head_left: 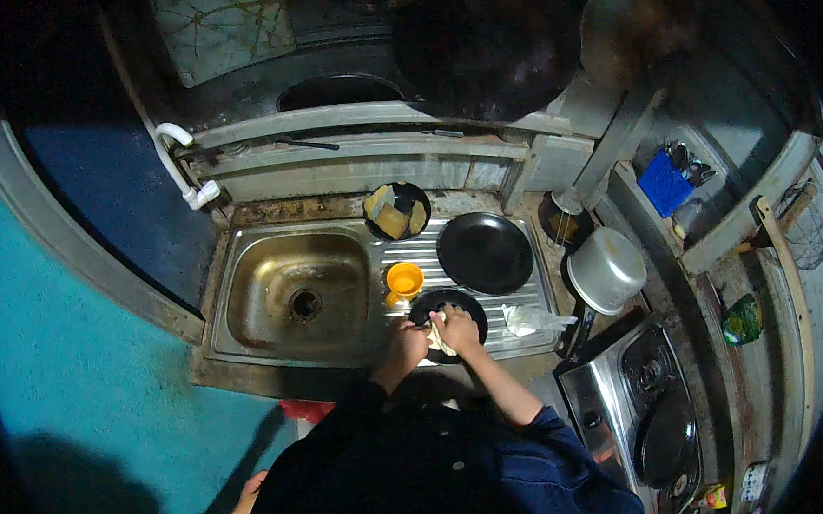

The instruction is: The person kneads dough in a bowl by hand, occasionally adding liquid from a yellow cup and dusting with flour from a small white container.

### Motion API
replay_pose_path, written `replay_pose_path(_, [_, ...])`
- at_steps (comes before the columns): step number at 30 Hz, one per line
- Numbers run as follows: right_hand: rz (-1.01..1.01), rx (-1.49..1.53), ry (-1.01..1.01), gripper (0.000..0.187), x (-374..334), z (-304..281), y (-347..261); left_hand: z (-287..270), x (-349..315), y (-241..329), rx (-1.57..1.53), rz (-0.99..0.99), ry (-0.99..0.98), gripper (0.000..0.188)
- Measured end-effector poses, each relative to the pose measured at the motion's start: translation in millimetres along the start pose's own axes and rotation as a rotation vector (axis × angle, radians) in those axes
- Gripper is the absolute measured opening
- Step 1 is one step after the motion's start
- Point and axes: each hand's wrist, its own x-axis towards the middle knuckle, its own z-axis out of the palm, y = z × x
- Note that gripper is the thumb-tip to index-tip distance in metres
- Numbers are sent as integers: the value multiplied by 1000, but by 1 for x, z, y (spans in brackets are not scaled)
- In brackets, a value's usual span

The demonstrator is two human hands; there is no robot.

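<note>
Both of my hands work in a black pan [474, 308] at the front of the steel drainboard. My right hand [456, 328] presses over a pale lump of dough [441, 341], its fingers curled onto it. My left hand [405, 345] is closed at the dough's left side; its fingertips are partly hidden. To the right of the pan lies a clear plastic bag [528, 321] with something white inside. An orange cup [404, 279] stands just behind the pan. A larger flat black pan [486, 253] rests farther back on the drainboard.
Left of the drainboard is a steel sink [291, 273]. A black bowl [415, 193] with yellowish pieces stands behind. To the right are a metal pot [608, 270], a gas stove [615, 405] and a blue cutlery basket [664, 183]. Another person's hand [251, 489] appears lower left.
</note>
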Motion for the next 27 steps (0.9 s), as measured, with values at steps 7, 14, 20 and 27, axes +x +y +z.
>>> replay_pose_path(7, [119,52,32,35,-8,-9,-17,-18,-10,-5,-163,219,117,34])
replay_pose_path(14, [135,67,56,35,-8,-9,-15,-12,-16,-2,-112,183,146,34])
replay_pose_path(20, [173,58,2,34,-5,-9,-15,-14,-14,-8,-187,153,74,38])
replay_pose_path(27, [173,88,-107,42,-4,-8,-17,-16,-22,2,-151,104,169,38])
